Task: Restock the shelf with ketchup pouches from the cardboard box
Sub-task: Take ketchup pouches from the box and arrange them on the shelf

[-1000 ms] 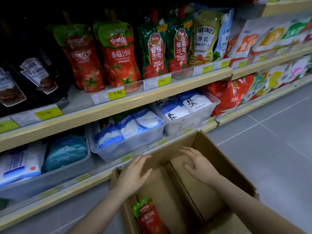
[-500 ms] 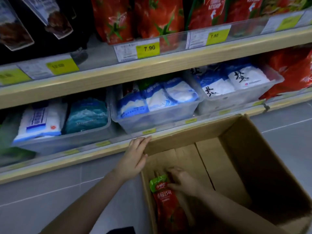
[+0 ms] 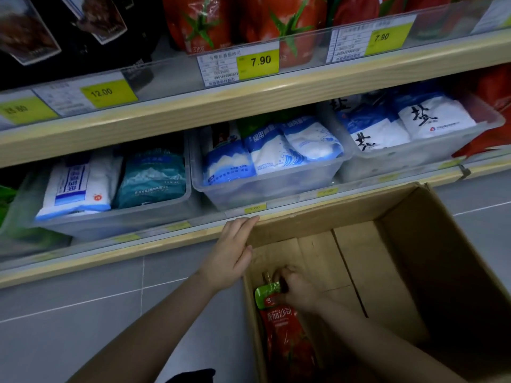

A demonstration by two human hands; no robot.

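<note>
An open cardboard box (image 3: 414,244) stands on the floor against the lowest shelf. One red ketchup pouch (image 3: 287,335) with a green top lies along the box's left inner wall. My right hand (image 3: 297,288) is down inside the box, fingers curled round the pouch's green top and spout. My left hand (image 3: 235,250) rests with straight fingers on the box's far left corner. Red ketchup pouches (image 3: 279,20) stand on the upper shelf (image 3: 249,100) behind a 7.90 price tag.
Clear plastic bins (image 3: 265,186) of white and blue salt bags fill the lower shelf just above the box. Dark sauce pouches (image 3: 63,29) stand at the upper left. Grey tiled floor (image 3: 83,313) lies left and right of the box.
The view has tilted down and come closer to the box. My right hand went from above the box down onto the pouch's top and closed on it. My left hand stayed at the box corner.
</note>
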